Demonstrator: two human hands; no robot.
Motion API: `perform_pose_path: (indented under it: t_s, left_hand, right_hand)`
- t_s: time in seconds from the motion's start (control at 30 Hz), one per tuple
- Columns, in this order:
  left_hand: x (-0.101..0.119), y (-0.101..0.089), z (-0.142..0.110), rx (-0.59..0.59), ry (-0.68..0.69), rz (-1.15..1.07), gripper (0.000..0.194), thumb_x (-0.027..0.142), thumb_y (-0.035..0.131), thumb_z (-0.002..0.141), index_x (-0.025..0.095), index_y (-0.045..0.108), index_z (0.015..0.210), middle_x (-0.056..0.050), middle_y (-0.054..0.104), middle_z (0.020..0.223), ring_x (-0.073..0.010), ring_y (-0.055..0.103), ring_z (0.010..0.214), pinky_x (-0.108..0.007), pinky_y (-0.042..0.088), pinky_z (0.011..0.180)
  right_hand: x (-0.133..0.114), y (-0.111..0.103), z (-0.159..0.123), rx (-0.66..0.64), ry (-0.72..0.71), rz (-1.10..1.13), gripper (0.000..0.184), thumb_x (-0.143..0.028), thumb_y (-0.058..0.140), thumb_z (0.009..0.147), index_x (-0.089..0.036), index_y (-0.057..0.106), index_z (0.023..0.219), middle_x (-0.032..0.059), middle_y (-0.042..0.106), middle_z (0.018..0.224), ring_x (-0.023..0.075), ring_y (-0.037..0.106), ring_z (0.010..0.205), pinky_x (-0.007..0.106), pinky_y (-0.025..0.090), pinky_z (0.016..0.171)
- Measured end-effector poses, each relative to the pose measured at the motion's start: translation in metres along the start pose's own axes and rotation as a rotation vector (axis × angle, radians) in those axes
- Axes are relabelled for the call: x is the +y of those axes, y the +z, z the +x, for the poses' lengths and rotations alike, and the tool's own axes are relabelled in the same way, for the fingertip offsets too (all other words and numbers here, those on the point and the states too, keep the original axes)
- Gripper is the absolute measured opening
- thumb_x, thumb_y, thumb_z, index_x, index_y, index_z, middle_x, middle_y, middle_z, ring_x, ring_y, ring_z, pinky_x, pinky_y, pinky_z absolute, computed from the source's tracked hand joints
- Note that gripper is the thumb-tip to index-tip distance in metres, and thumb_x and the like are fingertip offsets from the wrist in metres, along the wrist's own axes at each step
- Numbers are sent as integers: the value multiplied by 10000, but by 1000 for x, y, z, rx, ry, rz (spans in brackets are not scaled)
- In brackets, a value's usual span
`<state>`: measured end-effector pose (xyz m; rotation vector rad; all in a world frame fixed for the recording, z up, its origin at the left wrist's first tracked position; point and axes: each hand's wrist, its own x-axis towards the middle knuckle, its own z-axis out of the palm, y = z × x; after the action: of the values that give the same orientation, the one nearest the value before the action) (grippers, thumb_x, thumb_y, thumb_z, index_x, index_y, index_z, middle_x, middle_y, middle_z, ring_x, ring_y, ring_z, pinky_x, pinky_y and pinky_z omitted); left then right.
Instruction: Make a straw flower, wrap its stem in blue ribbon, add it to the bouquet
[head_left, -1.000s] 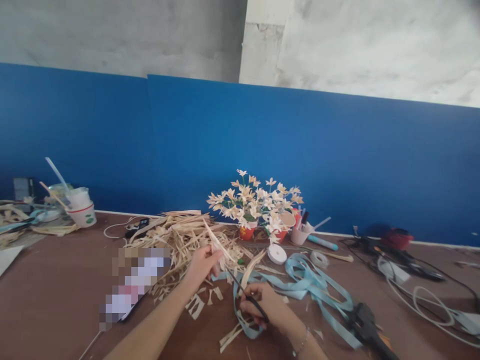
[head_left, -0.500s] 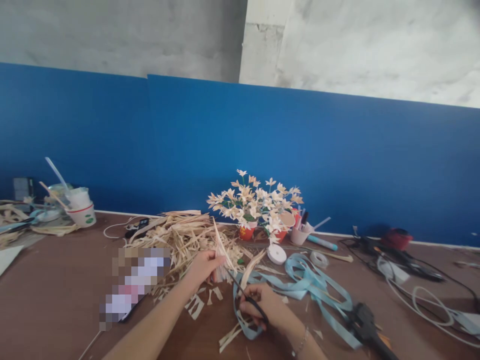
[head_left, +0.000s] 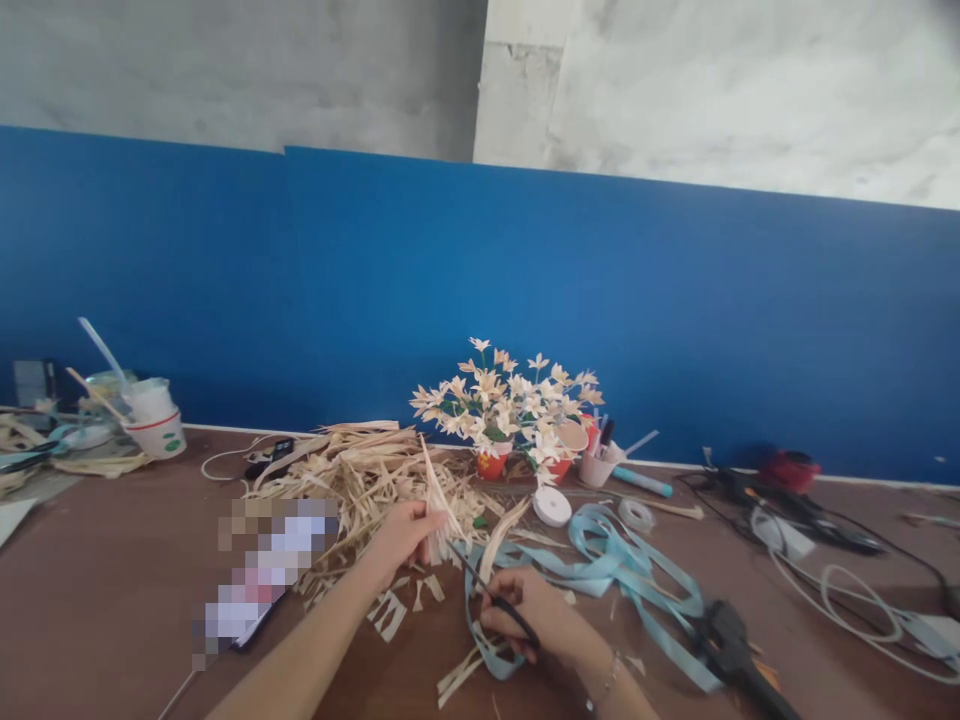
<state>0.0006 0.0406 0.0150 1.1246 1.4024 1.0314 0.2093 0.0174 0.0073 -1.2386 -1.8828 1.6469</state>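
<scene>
Between the fingertips of my left hand [head_left: 409, 533] is a pale dried husk strip [head_left: 435, 490], its narrow tip pointing up. My right hand [head_left: 529, 612] grips black-handled scissors [head_left: 506, 604], whose blades reach up and left to the lower end of the strip. Whether the blades are parted I cannot tell. Behind my left hand spreads a heap of dried husk strips [head_left: 360, 465]. Small cut scraps [head_left: 388, 612] lie on the table below it. A light blue ribbon [head_left: 615, 560] curls around and beyond my right hand.
Pale artificial flowers [head_left: 502, 400] stand in red pots [head_left: 491, 464] by the blue partition [head_left: 375, 280]. A white ribbon roll [head_left: 552, 506] and a cup of pens [head_left: 598, 470] are nearby. A black glue gun [head_left: 727, 645] and cables [head_left: 855, 610] lie right; a blurred-out phone-like object [head_left: 266, 580] lies left.
The camera view has shifted slightly. The scissor blades sit a little further left, closer against the strip's lower end. Both hands keep their holds.
</scene>
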Motion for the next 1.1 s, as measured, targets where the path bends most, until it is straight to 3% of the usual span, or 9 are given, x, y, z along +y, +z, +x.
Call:
perform_pose_path:
  t_s: [0.23, 0.53, 0.7, 0.93, 1.1]
  left_hand:
    - [1, 4, -4, -77, -33, -9, 332, 475, 622, 633, 149, 568, 664, 52, 476, 313, -64, 397, 255, -148, 187, 280]
    - [1, 6, -5, -88, -55, -43, 384, 519, 626, 611, 146, 576, 689, 43, 506, 341, -60, 394, 251, -147, 200, 285]
    - [2, 7, -5, -83, -48, -40, 358, 491, 630, 611, 144, 568, 670, 35, 507, 324, -81, 446, 286, -153, 259, 309]
    - [-1, 0, 0, -119, -52, -134, 291, 404, 678, 575, 146, 553, 622, 4, 607, 495, -116, 595, 469, -174, 386, 423]
    - [-5, -3, 3, -156, -43, -112, 265, 377, 672, 580, 144, 559, 635, -5, 614, 493, -113, 578, 453, -179, 385, 426]
  right_hand:
    - [3, 3, 1, -7, 5, 21, 127, -285, 577, 664, -159, 561, 677, -69, 453, 435, 43, 349, 321, 135, 275, 285]
    - [10, 4, 4, 7, -18, 23, 73, -237, 541, 653, -169, 556, 674, -65, 458, 455, 40, 328, 320, 135, 240, 285]
    - [4, 1, 2, -2, -12, -31, 64, -230, 530, 645, -172, 550, 665, -58, 473, 458, 35, 315, 302, 140, 218, 285]
    - [-2, -1, 1, 48, 39, -94, 78, -241, 552, 624, -171, 546, 659, -42, 517, 478, 45, 323, 307, 158, 244, 297]
    - [-3, -2, 0, 39, 26, -125, 74, -238, 547, 632, -174, 559, 667, -61, 470, 421, 53, 321, 294, 163, 243, 299]
